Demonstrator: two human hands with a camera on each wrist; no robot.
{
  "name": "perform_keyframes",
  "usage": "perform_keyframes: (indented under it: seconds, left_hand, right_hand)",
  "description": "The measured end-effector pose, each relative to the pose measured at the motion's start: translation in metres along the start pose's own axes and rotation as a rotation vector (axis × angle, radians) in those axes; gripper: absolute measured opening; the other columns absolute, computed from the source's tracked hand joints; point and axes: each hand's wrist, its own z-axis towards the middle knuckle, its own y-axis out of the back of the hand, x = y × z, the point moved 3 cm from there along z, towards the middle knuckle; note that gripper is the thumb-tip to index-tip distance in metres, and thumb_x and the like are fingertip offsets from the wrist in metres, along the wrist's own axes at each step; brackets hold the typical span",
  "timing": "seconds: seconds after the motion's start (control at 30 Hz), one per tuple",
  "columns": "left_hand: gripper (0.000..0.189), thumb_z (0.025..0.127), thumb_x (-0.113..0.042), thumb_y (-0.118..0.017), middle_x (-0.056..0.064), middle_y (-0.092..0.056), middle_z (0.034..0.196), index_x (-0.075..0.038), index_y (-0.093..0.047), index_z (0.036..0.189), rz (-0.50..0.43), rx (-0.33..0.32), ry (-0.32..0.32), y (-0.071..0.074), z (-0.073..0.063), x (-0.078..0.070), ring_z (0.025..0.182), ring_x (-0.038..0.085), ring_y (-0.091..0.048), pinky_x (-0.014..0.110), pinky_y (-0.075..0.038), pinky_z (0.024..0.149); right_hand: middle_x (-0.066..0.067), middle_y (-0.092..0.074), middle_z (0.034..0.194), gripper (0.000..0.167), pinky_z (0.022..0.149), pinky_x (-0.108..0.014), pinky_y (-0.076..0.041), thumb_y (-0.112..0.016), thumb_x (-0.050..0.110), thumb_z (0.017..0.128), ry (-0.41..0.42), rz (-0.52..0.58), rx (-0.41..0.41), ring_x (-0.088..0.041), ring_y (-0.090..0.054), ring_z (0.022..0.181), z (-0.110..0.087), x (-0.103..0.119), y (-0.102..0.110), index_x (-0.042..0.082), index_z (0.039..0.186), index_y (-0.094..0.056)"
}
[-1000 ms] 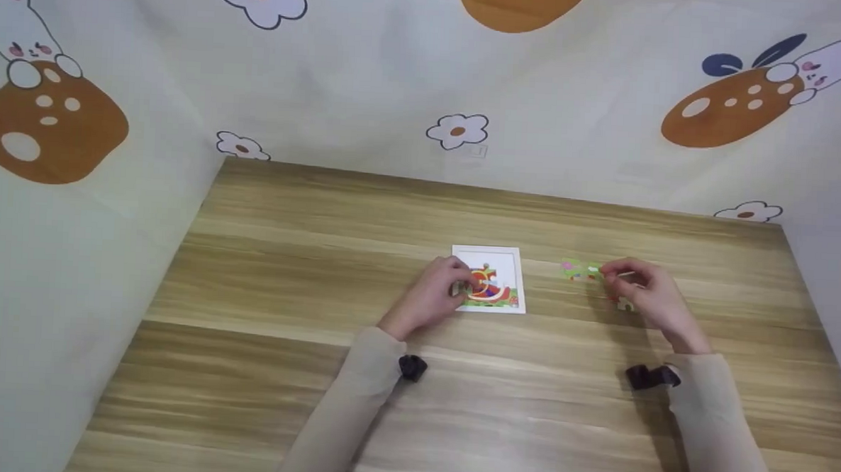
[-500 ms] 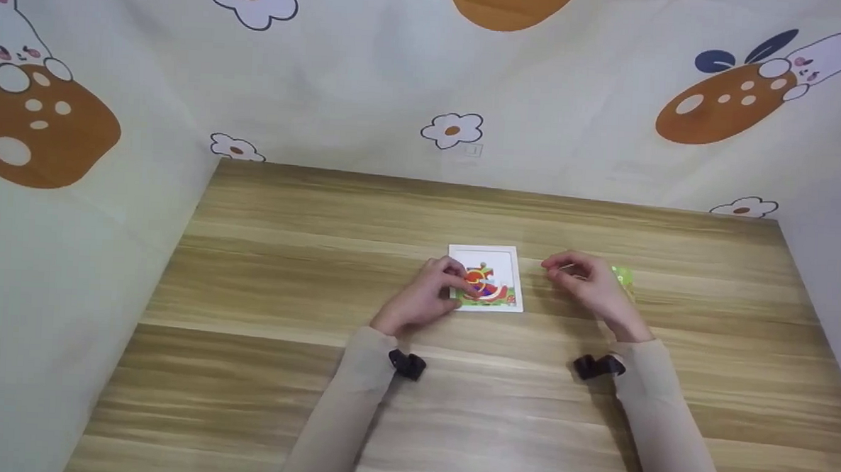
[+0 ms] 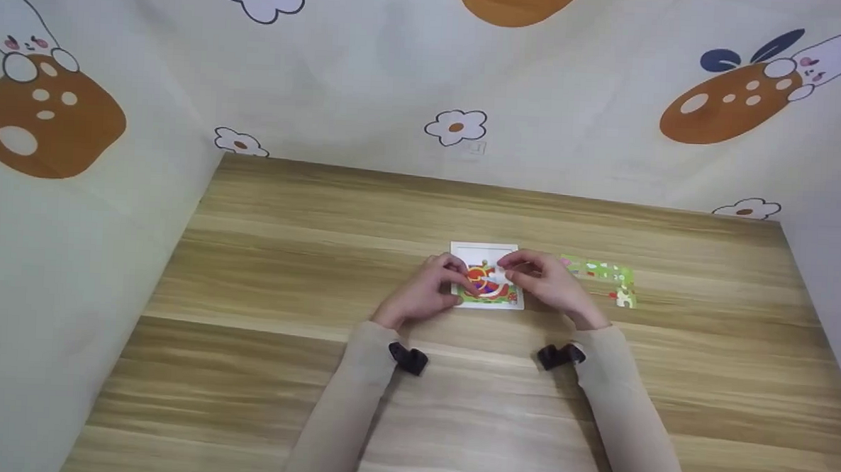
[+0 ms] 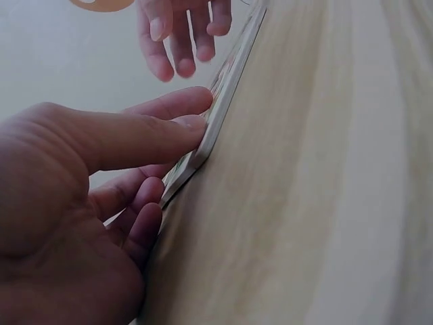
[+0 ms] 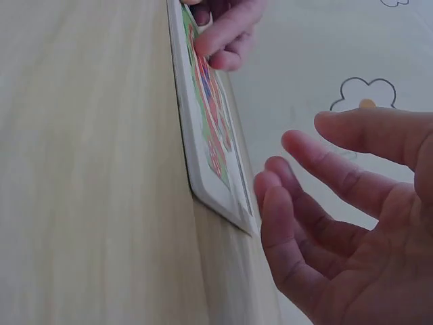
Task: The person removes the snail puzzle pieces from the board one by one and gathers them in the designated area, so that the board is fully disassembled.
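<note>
A white-framed jigsaw puzzle (image 3: pixel 488 305) lies flat on the table, its lower part filled with red, yellow, purple and green pieces and its upper part bare white. My left hand (image 3: pixel 429 289) rests at its left side. The index fingertip touches the picture, and the thumb lies along the near left corner of the frame in the left wrist view. Over the puzzle's right edge hovers my right hand (image 3: pixel 550 284). In the right wrist view its thumb and index finger (image 5: pixel 338 169) stand slightly apart with no piece showing between them.
To the right of the puzzle, several loose green jigsaw pieces (image 3: pixel 607 271) form an angled row on the wooden table (image 3: pixel 306 259). A pale cloth (image 3: pixel 356 84) with flowers and rabbits rises behind the table. Each sleeve carries a black wrist mount (image 3: pixel 409 360).
My right hand has moved left from the loose pieces to the puzzle's right edge, uncovering the row of pieces. The left hand has stayed at the puzzle, its index finger lower on the picture.
</note>
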Motion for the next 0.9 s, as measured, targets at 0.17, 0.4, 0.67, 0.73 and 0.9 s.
perform_keyframes:
  seconds: [0.17,0.4,0.67,0.73,0.9]
  left_hand:
    - [0.022,0.079,0.003,-0.069,0.007,-0.052,0.116,-0.007,-0.075,0.098,-0.017,-0.005,0.0,-0.001,0.0,0.001,0.112,0.025,-0.041,0.04,-0.03,0.099]
    - [0.021,0.079,0.003,-0.07,0.007,-0.051,0.117,-0.007,-0.075,0.097,-0.025,0.002,0.027,0.0,0.001,0.0,0.113,0.025,-0.041,0.039,-0.029,0.1]
    - [0.022,0.079,0.004,-0.069,0.007,-0.051,0.117,-0.007,-0.075,0.097,-0.03,0.005,0.04,0.0,0.002,0.0,0.115,0.025,-0.04,0.04,-0.028,0.102]
    - [0.023,0.079,0.004,-0.069,0.007,-0.051,0.117,-0.008,-0.075,0.098,-0.033,0.005,0.041,0.0,0.002,0.0,0.114,0.025,-0.04,0.041,-0.028,0.101]
    - [0.023,0.079,0.004,-0.069,0.008,-0.05,0.116,-0.007,-0.075,0.098,-0.043,0.001,0.031,-0.002,0.002,-0.001,0.113,0.026,-0.039,0.041,-0.029,0.1]
  right_hand:
    - [-0.024,-0.059,0.122,0.032,0.095,-0.044,-0.041,-0.057,0.006,0.094,-0.027,-0.033,0.034,-0.033,-0.056,0.11,0.006,0.002,-0.007,-0.009,0.122,-0.057]
    - [-0.018,-0.06,0.118,0.037,0.09,-0.038,-0.042,-0.056,0.009,0.094,-0.134,-0.083,0.043,-0.027,-0.055,0.103,0.012,0.003,-0.01,-0.004,0.129,-0.056]
    - [-0.02,-0.058,0.11,0.036,0.075,-0.032,-0.042,-0.057,0.001,0.091,-0.026,-0.131,0.054,-0.024,-0.052,0.088,0.016,0.002,-0.012,-0.006,0.126,-0.057]
    - [-0.021,-0.057,0.109,0.035,0.074,-0.032,-0.041,-0.057,0.001,0.091,-0.015,-0.137,0.053,-0.023,-0.051,0.086,0.017,0.001,-0.013,-0.006,0.125,-0.058]
    - [-0.019,-0.054,0.109,0.033,0.071,-0.031,-0.04,-0.058,0.002,0.09,-0.008,-0.153,0.055,-0.02,-0.048,0.081,0.018,0.001,-0.014,-0.004,0.123,-0.059]
